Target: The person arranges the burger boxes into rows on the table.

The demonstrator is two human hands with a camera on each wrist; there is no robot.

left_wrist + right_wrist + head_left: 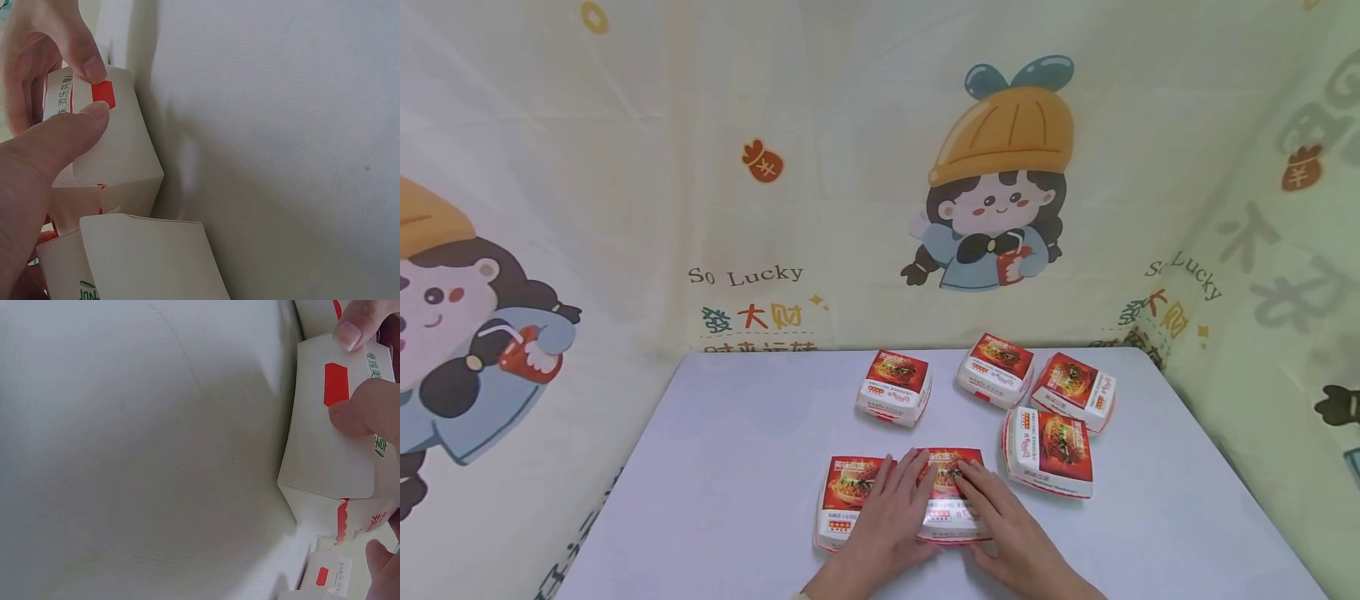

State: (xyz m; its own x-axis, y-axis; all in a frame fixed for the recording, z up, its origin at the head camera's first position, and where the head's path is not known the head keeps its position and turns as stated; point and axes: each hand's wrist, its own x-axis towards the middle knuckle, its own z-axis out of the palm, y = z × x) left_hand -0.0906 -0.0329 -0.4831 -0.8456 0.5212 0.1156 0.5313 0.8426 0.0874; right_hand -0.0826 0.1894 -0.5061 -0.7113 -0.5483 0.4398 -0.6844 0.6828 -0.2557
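Both hands are on one closed burger box, white with a red burger picture on its lid, lying on the table. My left hand holds its left side, fingers over the lid and thumb on the front wall. From the other side my right hand grips it the same way. In the right wrist view the right thumb presses beside the red tab of the front flap. A second burger box sits just left, partly hidden by the left hand.
Several more closed burger boxes lie on the white table: one at the back middle, another at the back, one at the back right, and one right of the hands. A printed cloth hangs behind.
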